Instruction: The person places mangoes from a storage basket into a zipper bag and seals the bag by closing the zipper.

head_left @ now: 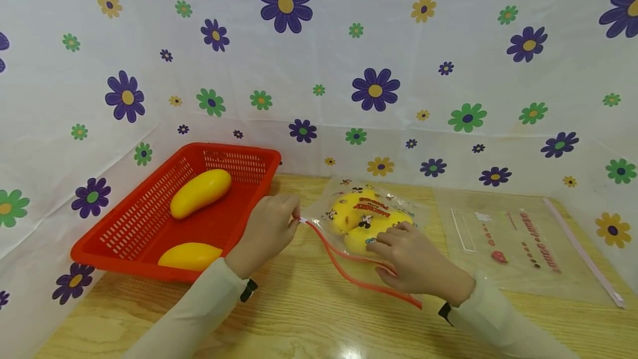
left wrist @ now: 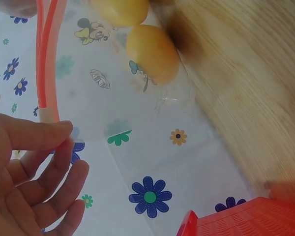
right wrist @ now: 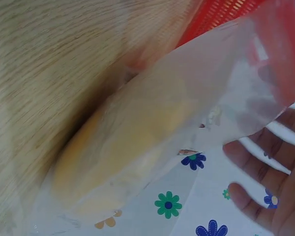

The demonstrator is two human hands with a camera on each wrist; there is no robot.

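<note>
A clear zip bag [head_left: 366, 220] with cartoon prints and red zip strips holds yellow mango-like pieces, seen also in the left wrist view as yellow fruit [left wrist: 153, 53]. My left hand [head_left: 269, 231] pinches the white end piece [left wrist: 46, 115] of the strips between thumb and forefinger. The two red strips stand apart in the middle. Over the bag's near right part lies my right hand [head_left: 416, 262], its fingers extended against the film and its thumb by the strips. In the right wrist view the fingers [right wrist: 265, 167] are spread beside the bag [right wrist: 187, 103].
At the left stands a red basket [head_left: 124, 266] with a long yellow fruit [head_left: 201, 193] and another yellow fruit [head_left: 190, 256] inside. A flat clear bag with a pink strip [head_left: 583, 251] lies on the wooden table [head_left: 299, 320] at the right. Flowered cloth hangs behind.
</note>
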